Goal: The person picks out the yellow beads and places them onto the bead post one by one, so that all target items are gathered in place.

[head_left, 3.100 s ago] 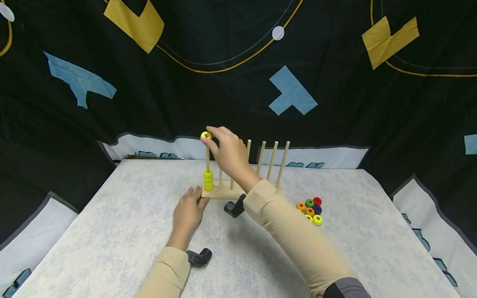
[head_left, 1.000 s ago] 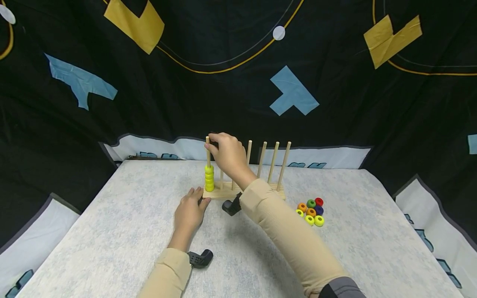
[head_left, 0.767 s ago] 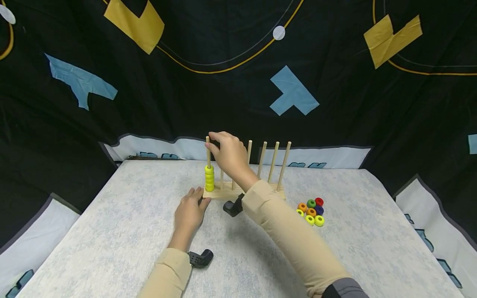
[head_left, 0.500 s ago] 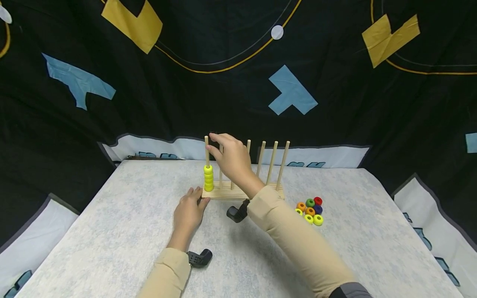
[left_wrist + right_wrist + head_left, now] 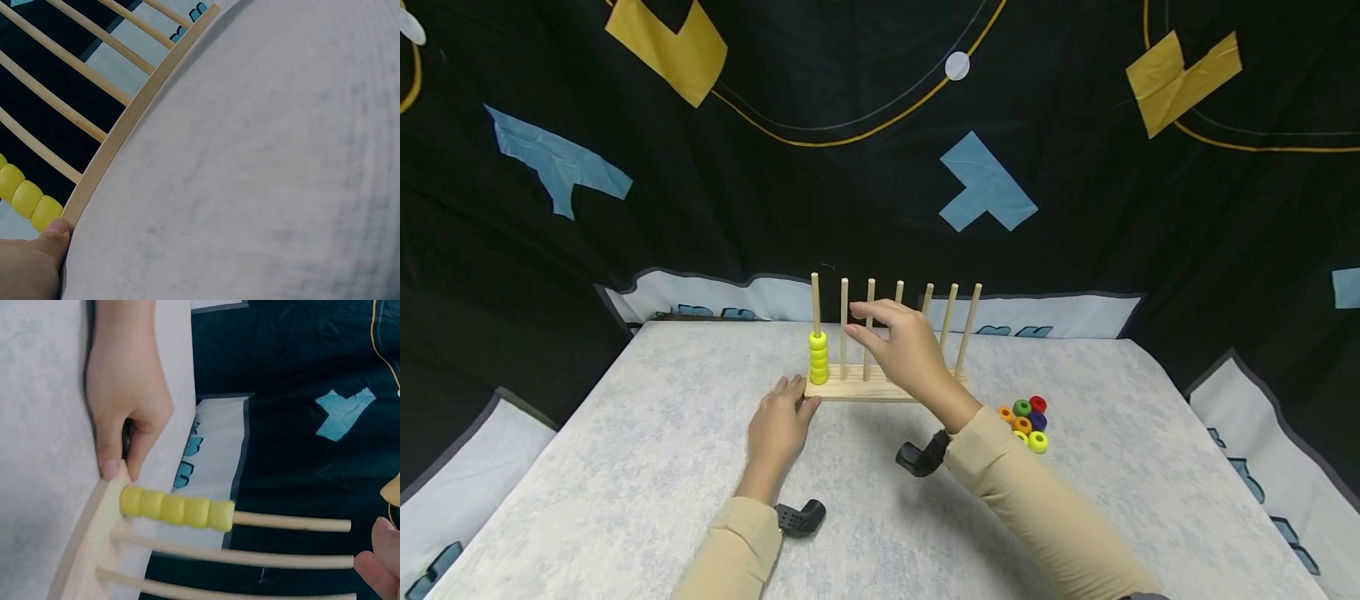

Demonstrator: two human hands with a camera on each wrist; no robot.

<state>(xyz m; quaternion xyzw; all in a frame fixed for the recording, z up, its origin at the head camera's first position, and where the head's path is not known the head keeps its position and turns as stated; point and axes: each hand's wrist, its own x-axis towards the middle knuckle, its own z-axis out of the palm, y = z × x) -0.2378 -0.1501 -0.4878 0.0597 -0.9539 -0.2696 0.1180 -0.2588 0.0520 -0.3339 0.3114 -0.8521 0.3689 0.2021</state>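
Note:
A wooden bead rack [image 5: 857, 388] stands on the table, with several upright pegs along its base. Several yellow beads [image 5: 818, 358] are stacked on its leftmost peg, whose upper part is bare. My left hand [image 5: 777, 425] holds the left end of the base. In the right wrist view the thumb [image 5: 110, 467] and a finger lie on either side of that end. In front of the middle pegs is my right hand [image 5: 910, 346], thumb and fingers apart with nothing between them. Only its fingertips [image 5: 382, 534] show in the right wrist view.
Loose beads in orange, green, red, blue and yellow [image 5: 1037, 442] lie on the pale table [image 5: 700, 367], right of the rack and partly hidden by the right sleeve [image 5: 1037, 500]. A dark patterned cloth [image 5: 820, 208] hangs behind the table.
One more yellow bead now sits on the leftmost peg's stack; the right hand has let it go and moved right and down, away from that peg. The left hand stays put.

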